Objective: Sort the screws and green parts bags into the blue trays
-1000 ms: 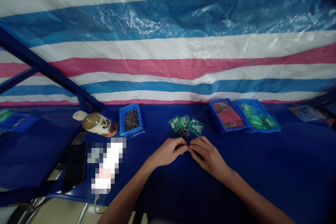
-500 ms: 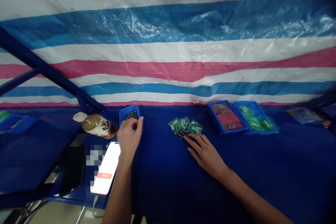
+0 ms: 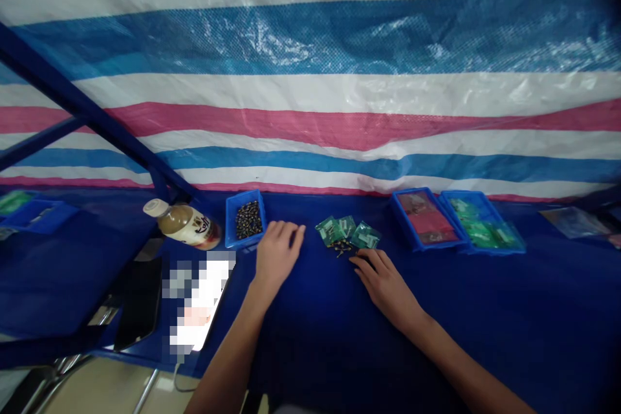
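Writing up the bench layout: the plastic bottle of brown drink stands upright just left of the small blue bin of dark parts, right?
Not quite: the head view shows the plastic bottle lying on its side, not upright. It is still just left of the small blue bin of dark parts.

Glare streaks the tarp (image 3: pixel 310 77); corners darken.

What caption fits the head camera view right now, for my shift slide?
Left hand lies beside a blue tray of small dark parts; right hand lies by green packets on blue sheeting.
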A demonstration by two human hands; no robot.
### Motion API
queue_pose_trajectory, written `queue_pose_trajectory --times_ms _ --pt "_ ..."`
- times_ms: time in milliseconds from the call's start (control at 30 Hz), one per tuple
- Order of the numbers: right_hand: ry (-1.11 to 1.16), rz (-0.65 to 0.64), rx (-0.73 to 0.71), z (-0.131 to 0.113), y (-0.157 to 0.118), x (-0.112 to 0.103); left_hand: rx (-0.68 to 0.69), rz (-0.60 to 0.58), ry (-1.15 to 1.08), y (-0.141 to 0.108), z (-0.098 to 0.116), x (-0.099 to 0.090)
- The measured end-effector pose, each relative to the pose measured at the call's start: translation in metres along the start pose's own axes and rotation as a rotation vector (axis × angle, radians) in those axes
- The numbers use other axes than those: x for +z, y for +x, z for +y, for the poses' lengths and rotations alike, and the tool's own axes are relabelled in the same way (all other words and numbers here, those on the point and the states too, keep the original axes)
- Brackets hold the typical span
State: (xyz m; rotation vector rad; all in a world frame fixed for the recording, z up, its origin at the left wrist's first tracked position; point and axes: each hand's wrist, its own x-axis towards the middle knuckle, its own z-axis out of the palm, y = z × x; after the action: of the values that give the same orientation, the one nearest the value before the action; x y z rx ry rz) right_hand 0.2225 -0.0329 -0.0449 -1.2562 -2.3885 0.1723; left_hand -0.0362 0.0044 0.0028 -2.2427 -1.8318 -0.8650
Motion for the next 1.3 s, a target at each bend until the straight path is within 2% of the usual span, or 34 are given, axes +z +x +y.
queue_pose_trajectory --times_ms 167,367,667,833,967,1133,1300 --pt "0.042 -0.019 -0.013 0.002 -0.002 -0.005 0.195 -0.153 -0.12 -0.015 0.033 0.018" --pt "0.111 -0.01 -0.013 0.002 -0.001 -0.008 0.264 -0.237 -0.18 -0.021 0.043 0.023" --pt "0.288 0.012 0.072 0.0 0.002 -0.013 0.282 -0.27 -0.212 -0.021 0.043 0.025" --pt "0.506 0.038 0.22 -0.001 0.002 -0.013 0.319 -0.303 -0.25 -0.024 0.045 0.026" --pt "0.729 0.004 0.317 -0.005 0.005 -0.017 0.374 -0.345 -0.302 -0.027 0.049 0.025" --pt "0.956 -0.05 0.383 -0.01 0.007 -0.017 0.4 -0.317 -0.333 -0.031 0.057 0.023" --pt "1.041 -0.078 0.438 -0.01 0.006 -0.018 0.416 -0.257 -0.389 -0.032 0.059 0.024"
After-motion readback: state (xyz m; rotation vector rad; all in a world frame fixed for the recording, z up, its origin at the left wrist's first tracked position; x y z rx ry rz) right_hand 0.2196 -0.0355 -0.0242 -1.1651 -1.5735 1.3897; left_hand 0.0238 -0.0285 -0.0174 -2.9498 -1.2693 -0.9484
